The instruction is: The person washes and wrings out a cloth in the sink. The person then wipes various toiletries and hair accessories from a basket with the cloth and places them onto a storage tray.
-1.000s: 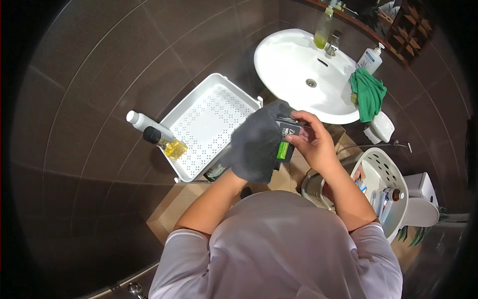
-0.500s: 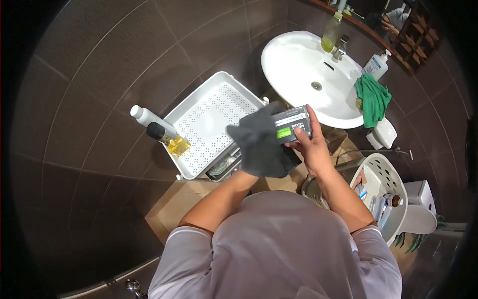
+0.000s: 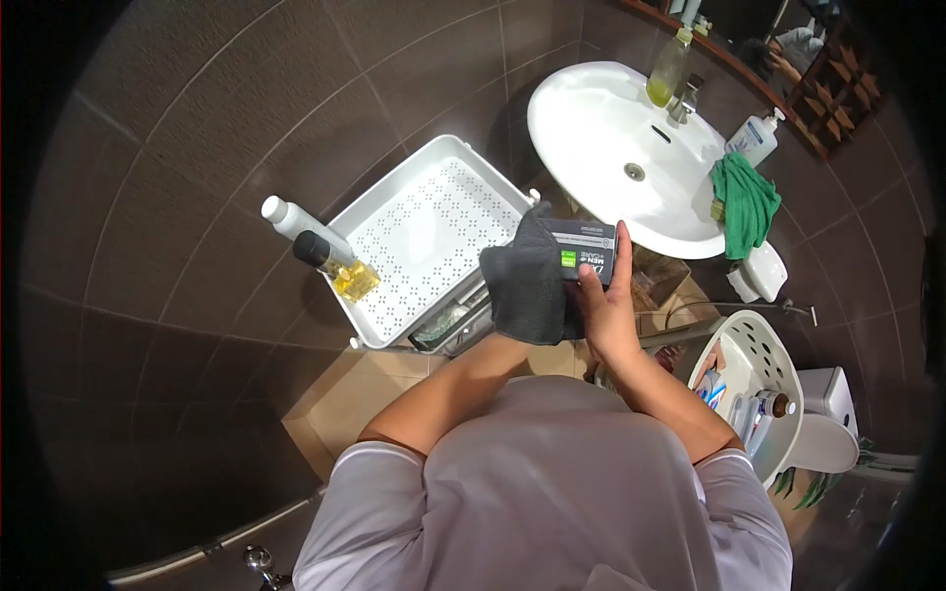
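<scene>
The right hand is holding a dark Men+Care box in front of the torso, its thumb pressing on the printed face and a finger extending along the outer edge, pinching it. A dark gray cloth is covering the left hand and overlapping the box's other end, apparently wiping it; how those fingers are set, I cannot tell. Nearby, a white perforated tray is holding a black-capped bottle of yellow liquid beside a white bottle.

Dark box against dark gray cloth
</scene>
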The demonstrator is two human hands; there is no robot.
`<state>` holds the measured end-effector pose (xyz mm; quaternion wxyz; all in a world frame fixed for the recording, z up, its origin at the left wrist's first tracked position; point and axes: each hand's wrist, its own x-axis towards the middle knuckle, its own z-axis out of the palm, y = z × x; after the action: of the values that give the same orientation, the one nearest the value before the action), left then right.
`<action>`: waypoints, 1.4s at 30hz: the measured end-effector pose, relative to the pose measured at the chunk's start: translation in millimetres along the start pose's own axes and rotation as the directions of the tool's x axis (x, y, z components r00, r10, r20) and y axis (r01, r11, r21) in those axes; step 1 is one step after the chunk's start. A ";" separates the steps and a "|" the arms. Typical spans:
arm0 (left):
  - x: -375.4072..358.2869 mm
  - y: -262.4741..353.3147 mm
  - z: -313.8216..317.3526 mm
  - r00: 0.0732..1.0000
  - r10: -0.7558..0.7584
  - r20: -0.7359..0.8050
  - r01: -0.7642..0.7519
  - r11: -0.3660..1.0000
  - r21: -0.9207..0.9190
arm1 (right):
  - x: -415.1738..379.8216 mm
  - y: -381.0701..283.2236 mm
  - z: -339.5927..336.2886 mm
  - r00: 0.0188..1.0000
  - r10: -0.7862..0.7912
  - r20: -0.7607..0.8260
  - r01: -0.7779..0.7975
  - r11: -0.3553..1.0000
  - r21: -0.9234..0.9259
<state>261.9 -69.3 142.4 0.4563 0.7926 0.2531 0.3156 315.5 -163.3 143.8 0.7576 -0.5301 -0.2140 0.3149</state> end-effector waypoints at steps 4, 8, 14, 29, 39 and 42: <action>3.5 6.2 -20.6 0.941 0.337 0.026 -0.306 0.814 0.494 | -1.1 8.1 -4.8 1.000 0.017 0.019 -0.015 0.996 -0.086; 2.3 -16.6 -17.4 0.992 0.114 -0.047 -0.113 0.994 0.008 | -1.3 11.8 -4.5 0.991 -0.054 0.119 0.074 0.982 -0.174; -20.7 -15.4 19.4 0.884 -0.440 0.155 0.268 0.206 -0.941 | -3.1 43.0 12.8 0.959 -0.280 -0.037 0.251 0.907 -0.339; -31.9 -80.4 -43.0 0.998 -0.054 0.030 0.052 0.997 0.054 | 36.4 65.4 7.9 0.830 0.019 0.558 0.474 0.503 -0.723; -58.5 -108.3 -100.6 0.923 0.349 -0.163 -0.241 0.853 0.463 | 23.8 48.9 72.1 0.786 0.436 0.439 -0.332 0.896 -0.295; -62.9 -96.7 -139.3 0.994 -0.110 -0.021 0.104 0.838 0.535 | 27.3 44.7 92.9 0.665 0.597 0.448 -0.469 0.801 -0.372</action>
<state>106.8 9.9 93.6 0.2353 0.8746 0.3725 0.2025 262.5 -71.2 133.8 0.4727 -0.5393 -0.2883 0.6345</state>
